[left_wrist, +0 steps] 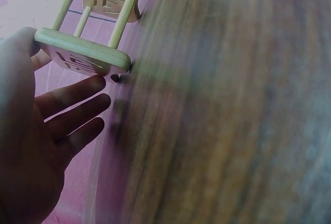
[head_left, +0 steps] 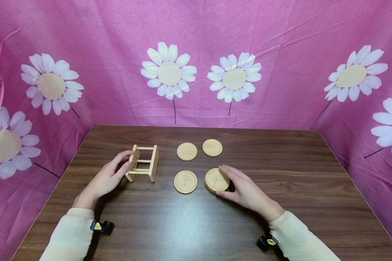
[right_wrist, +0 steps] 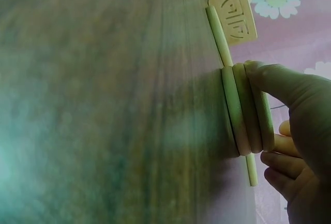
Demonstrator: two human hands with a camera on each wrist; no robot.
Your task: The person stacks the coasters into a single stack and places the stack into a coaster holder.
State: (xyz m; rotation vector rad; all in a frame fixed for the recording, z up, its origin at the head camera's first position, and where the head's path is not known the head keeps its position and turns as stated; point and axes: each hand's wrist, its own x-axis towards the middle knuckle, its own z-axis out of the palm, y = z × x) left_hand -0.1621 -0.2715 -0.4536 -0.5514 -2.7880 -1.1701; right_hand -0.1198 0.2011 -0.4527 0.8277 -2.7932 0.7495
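Note:
A small light-wood coaster rack (head_left: 143, 173), with carved side panels joined by round rods, stands on the left of the table. My left hand (head_left: 106, 178) holds its near-left panel between thumb and index finger; the other fingers reach out loosely below the panel in the left wrist view. Right of centre lies a stack of three round wooden coasters (right_wrist: 247, 110), the top coaster (head_left: 216, 179) bearing an engraved leaf. My right hand (head_left: 246, 190) grips this top coaster by its rim, thumb on the near side and fingertips on the far side.
Three single coasters lie flat nearby: a front-left coaster (head_left: 185, 182), a back-left coaster (head_left: 187, 151) and a back-right coaster (head_left: 212, 148). The dark wood table (head_left: 183, 224) is enclosed by a pink cloth (head_left: 199, 32) printed with daisies.

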